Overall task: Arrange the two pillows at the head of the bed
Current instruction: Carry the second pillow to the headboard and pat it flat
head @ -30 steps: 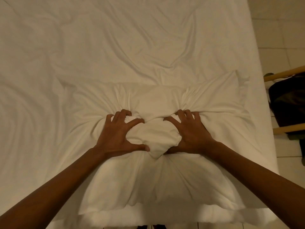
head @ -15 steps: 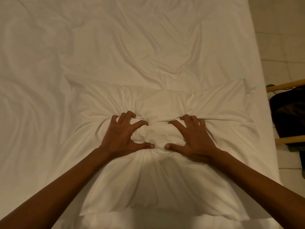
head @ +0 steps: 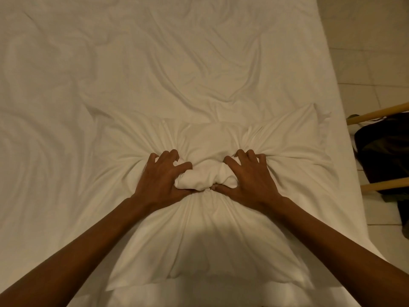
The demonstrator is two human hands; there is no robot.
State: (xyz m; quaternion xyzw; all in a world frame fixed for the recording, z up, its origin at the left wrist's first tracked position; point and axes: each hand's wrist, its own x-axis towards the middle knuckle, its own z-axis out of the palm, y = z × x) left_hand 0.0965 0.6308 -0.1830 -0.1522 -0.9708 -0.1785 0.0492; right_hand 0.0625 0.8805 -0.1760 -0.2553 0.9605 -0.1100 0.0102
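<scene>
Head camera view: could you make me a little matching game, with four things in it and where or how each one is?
Things:
1. white soft pillow
2. left hand
3. pale wooden chair rails
4. wrinkled white bedsheet

States:
A. beside the bed, on the right
B. spread over the mattress
C. bunched at its middle
D. clutching fabric

Pairs: 1-C, 2-D, 3-A, 4-B

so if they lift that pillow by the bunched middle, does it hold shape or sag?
Probably sags: the pillow is soft, its fabric puckering into radiating folds where the left hand and right hand gather it. Likely light for its bulk. The loose case may slide over the filling.
</scene>
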